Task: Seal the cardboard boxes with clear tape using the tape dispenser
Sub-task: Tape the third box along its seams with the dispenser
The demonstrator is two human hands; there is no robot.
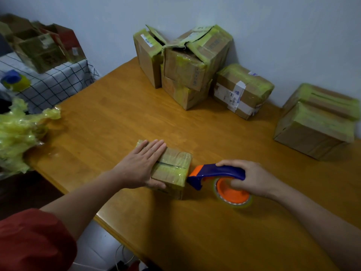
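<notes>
Left hand (140,165) flat on the box (173,169), right hand (254,178) gripping the dispenser (220,172), seemingly at its right edge; a slip could wrinkle the tape (246,203).

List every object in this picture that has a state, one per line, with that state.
small box: flaps closed, taped over, held down
left hand: flat, pressing on the small box
right hand: gripping the tape dispenser
tape dispenser: front end against the small box's right edge
top stacked box: flaps torn, gaping
labelled box: closed, taped
tape wad: crumpled
</notes>
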